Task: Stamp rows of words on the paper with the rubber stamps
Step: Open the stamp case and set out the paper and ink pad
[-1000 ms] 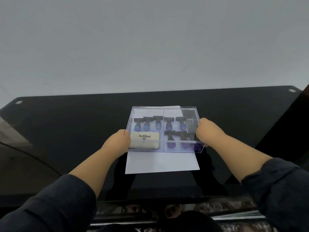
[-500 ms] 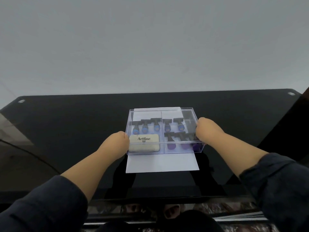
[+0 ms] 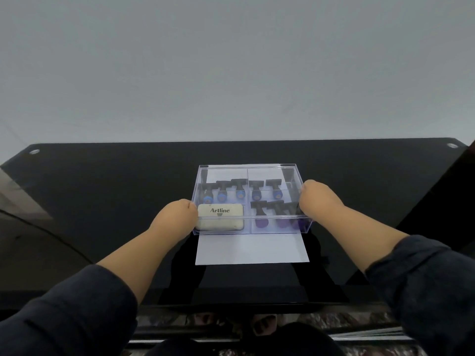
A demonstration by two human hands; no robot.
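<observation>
Head view, forward-down, near table (image 3: 102, 201)

A plain desk setting, perhaps an office: glossy black table (image 3: 102, 201) against a bare grey wall (image 3: 231, 73).

Clear box (image 3: 253, 199) sits on the far part of the paper (image 3: 252, 249), walled and lidded, so the stamps (image 3: 240, 190) and ink pad (image 3: 220, 216) inside can't be reached from any side. Left hand (image 3: 177, 217) and right hand (image 3: 312, 201) hug its two side walls, blocking those flanks. Beyond the fingers and outward of each hand, the black table (image 3: 102, 201) lies open; the paper strip nearer the wrists is open too.
</observation>
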